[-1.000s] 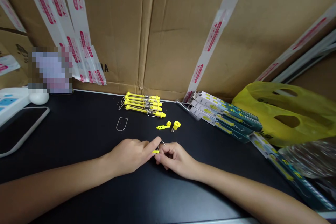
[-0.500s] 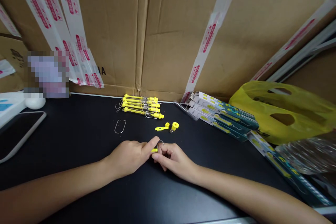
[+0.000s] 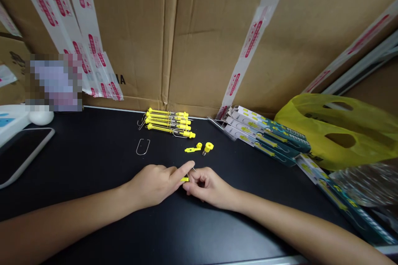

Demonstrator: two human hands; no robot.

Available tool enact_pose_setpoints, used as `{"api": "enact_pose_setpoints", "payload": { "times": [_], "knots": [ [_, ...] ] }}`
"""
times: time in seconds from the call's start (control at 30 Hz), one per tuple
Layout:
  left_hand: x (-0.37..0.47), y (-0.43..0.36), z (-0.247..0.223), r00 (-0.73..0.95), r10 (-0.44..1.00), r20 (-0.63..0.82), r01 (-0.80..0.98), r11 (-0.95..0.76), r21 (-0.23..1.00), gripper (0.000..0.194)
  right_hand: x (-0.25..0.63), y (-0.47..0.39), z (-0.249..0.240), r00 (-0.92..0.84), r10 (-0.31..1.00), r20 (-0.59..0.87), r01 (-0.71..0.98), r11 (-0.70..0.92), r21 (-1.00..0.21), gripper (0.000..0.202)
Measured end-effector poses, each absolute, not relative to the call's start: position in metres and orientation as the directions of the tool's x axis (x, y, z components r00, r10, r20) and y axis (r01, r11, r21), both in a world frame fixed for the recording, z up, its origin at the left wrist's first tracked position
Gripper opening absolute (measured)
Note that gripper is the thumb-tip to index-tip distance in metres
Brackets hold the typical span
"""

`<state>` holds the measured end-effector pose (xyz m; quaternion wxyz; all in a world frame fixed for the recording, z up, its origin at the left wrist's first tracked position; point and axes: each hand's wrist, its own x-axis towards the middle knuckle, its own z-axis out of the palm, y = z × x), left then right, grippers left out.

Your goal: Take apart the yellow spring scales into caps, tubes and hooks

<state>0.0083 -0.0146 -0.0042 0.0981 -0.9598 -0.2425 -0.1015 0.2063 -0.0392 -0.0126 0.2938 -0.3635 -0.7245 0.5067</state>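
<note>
Clock centred on the hands, 12 = away from the person. Left hand (image 3: 157,182) comes in from 8, right hand (image 3: 211,186) from 4; they meet in the middle, just above the tabletop (image 3: 192,232).

Left fingers closed on a yellow part (image 3: 184,179), only a short bit showing between the hands. Left index reaches out over a thin bent wire (image 3: 194,169). Right fingers curled in, thumb and fingertips pinching the wire right by the yellow part's end. Exact contact hidden by fingers, can't tell whether wire and part are joined.

Loose bits near hands: flat yellow piece (image 3: 191,150) at 12, yellow cap (image 3: 209,147) with metal spring at 1, wire loop (image 3: 143,146) lying flat at 10. Row of yellow tubes with hooks (image 3: 169,122) further out, between 11 and 12, side by side.

Stack of printed boxes (image 3: 264,132) at 2, single box (image 3: 345,201) at 3. Yellow bag (image 3: 298,120) behind the stack, toward 2:30. Phone (image 3: 25,153) at 9. Cardboard (image 3: 137,29) along 12.
</note>
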Motion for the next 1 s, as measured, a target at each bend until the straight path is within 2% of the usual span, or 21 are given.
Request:
{"api": "enact_pose_setpoints", "payload": {
  "times": [0.43, 0.67, 0.83, 1.0],
  "knots": [
    [0.008, -0.014, -0.01, 0.854, 0.405, 0.325, 0.482, -0.852, -0.203, 0.043, 0.203, -0.042, -0.014, -0.505, 0.859, 0.091, 0.299, 0.273, -0.914, 0.04],
    [0.008, -0.013, -0.012, 0.833, 0.418, 0.362, 0.493, -0.858, -0.144, 0.033, 0.205, -0.046, -0.012, -0.487, 0.858, 0.162, 0.379, 0.375, -0.846, 0.034],
    [0.009, -0.012, -0.01, 0.821, 0.413, 0.394, 0.489, -0.865, -0.113, 0.032, 0.207, -0.044, -0.006, -0.541, 0.834, 0.108, 0.296, 0.309, -0.904, 0.035],
    [0.01, -0.013, -0.011, 0.776, 0.485, 0.403, 0.555, -0.829, -0.071, 0.029, 0.206, -0.041, -0.004, -0.549, 0.831, 0.091, 0.229, 0.254, -0.94, 0.039]
  ]
}}
